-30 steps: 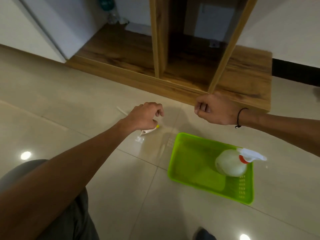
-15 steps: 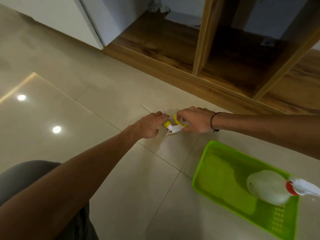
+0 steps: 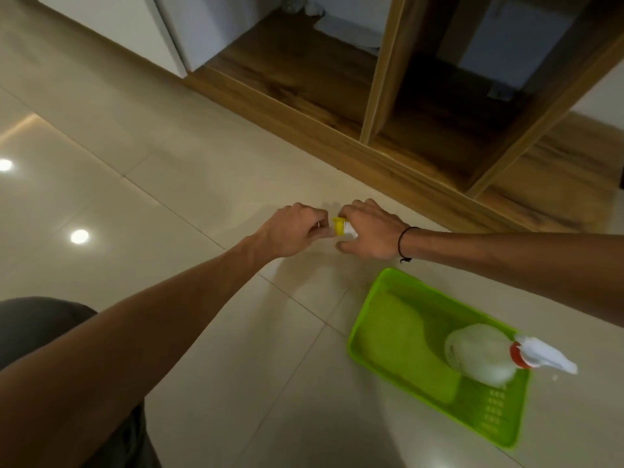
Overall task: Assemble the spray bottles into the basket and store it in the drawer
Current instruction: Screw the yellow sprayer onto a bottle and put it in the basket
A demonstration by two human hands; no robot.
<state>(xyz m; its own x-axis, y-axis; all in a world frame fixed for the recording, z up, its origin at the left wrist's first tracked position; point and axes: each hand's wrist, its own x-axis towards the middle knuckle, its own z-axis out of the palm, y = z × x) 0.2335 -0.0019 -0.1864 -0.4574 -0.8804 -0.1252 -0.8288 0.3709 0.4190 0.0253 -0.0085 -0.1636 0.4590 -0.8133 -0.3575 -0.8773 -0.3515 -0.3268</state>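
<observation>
A small spray head (image 3: pixel 343 228), white with a yellow collar, sits just above the tiled floor between my two hands. My right hand (image 3: pixel 373 231) wraps its white body from the right. My left hand (image 3: pixel 297 233) pinches at its yellow end from the left, fingers closed; what lies under those fingers is hidden. A lime-green basket (image 3: pixel 366 305) lies on the floor to the lower right. Inside it stands a white spray bottle (image 3: pixel 479 356) with a red collar and white trigger head pointing right.
A low wooden cabinet (image 3: pixel 304 72) with open compartments and upright dividers (image 3: pixel 381 69) runs across the back. A white panel (image 3: pixel 111 25) stands at its left. My knee (image 3: pixel 33 325) shows at the lower left. Glossy floor tiles surround the basket.
My right hand came down onto the spray head on the floor and closed around it. My left hand stayed at its yellow end. The view shifted left, so the basket sits further right.
</observation>
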